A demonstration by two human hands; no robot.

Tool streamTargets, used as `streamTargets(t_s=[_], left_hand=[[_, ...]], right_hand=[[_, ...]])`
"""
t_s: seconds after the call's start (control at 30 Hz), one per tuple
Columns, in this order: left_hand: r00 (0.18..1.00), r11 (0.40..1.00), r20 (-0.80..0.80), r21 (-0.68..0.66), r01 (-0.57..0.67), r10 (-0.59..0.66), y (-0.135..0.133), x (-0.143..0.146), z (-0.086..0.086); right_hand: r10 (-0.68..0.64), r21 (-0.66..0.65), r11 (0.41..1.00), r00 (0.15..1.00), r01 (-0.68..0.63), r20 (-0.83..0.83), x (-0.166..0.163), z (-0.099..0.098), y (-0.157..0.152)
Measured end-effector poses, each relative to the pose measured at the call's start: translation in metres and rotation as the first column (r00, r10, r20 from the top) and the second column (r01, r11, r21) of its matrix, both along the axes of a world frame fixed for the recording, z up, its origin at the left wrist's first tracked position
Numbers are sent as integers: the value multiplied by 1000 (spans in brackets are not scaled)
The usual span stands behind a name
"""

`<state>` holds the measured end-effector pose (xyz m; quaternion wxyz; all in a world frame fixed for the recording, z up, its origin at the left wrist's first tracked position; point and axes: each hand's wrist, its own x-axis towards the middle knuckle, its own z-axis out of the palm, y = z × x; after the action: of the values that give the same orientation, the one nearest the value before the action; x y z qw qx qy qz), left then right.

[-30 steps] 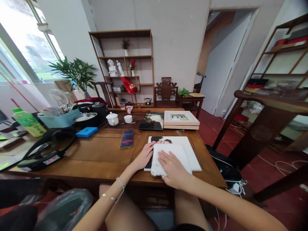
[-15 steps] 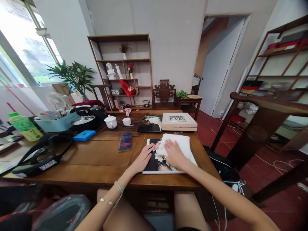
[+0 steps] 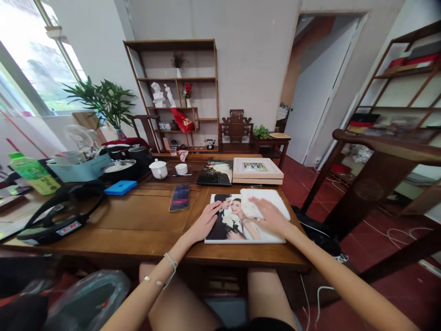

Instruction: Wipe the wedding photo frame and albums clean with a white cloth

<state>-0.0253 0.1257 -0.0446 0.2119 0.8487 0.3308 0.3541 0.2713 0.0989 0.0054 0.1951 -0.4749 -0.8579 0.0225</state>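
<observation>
1. The left hand (image 3: pixel 204 224) lies flat on the left edge of a flat, glossy rectangular photo panel (image 3: pixel 231 220) printed with a wedding couple; its fingers are loosely spread and press down on the panel.
2. The right hand (image 3: pixel 271 216) rests palm-down on a soft white folded cloth (image 3: pixel 263 202), fingers slightly spread and pressing the cloth onto the panel's far right corner.
3. The photo panel lies at the near right edge of the brown wooden table (image 3: pixel 144 220), its near side almost parallel to the table edge.
4. Behind it, toward the far right corner, two more pictures lie side by side: one dark glossy print (image 3: pixel 216 173) and one pale wooden frame (image 3: pixel 257 170) with a thick stepped border.
5. One dark smartphone (image 3: pixel 180 197) lies flat just left of the panel, apart from it.
6. Further left sit one blue rectangular case (image 3: pixel 120 187), one white ceramic lidded teapot (image 3: pixel 160 169) and one small white cup (image 3: pixel 181 169).
7. One black headset (image 3: pixel 60 216) with curved bands lies near the table's left edge.
</observation>
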Motion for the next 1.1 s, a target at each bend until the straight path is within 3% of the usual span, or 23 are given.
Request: streamTargets(t_s=[0.1, 0.2, 0.27, 0.37, 0.47, 0.53, 0.63, 0.73, 0.9, 1.0, 1.1], left_hand=[[1000, 1000, 2, 7, 1, -1, 0, 0, 0], [1000, 1000, -2, 26, 8, -8, 0, 0, 2], [1000, 999, 0, 33, 9, -9, -1, 0, 3], [1000, 1000, 3, 16, -12, 11, -2, 1, 5], [1000, 1000, 11, -15, -14, 14, -3, 1, 7], [1000, 1000, 17, -25, 1, 0, -4, 1, 7], [1000, 1000, 10, -19, 14, -14, -4, 0, 7], [1000, 1000, -2, -15, 10, -10, -4, 0, 7], [1000, 1000, -5, -18, 8, -8, -4, 0, 7], [1000, 1000, -4, -14, 2, -2, -3, 0, 7], [1000, 1000, -9, 2, -13, 13, -3, 1, 6]], right_hand=[[-145, -56, 988, 989, 146, 28, -4, 18, 15], [-193, -83, 977, 979, 198, 61, -27, 27, 7], [-127, -74, 988, 989, 133, 75, -46, 26, -8], [101, -72, 993, 992, -95, 82, -66, 16, -37], [290, -78, 955, 956, -286, 43, -69, 5, -59], [332, -86, 940, 943, -329, 14, -61, 0, -61], [262, -91, 961, 965, -261, -5, -35, -4, -41], [84, -65, 994, 997, -83, 3, -6, -3, -8], [-160, -69, 985, 987, 161, 28, 12, 4, 24], [-153, -69, 985, 987, 155, 45, 1, 3, 10], [-2, -71, 997, 999, 6, 47, -10, 1, -27]])
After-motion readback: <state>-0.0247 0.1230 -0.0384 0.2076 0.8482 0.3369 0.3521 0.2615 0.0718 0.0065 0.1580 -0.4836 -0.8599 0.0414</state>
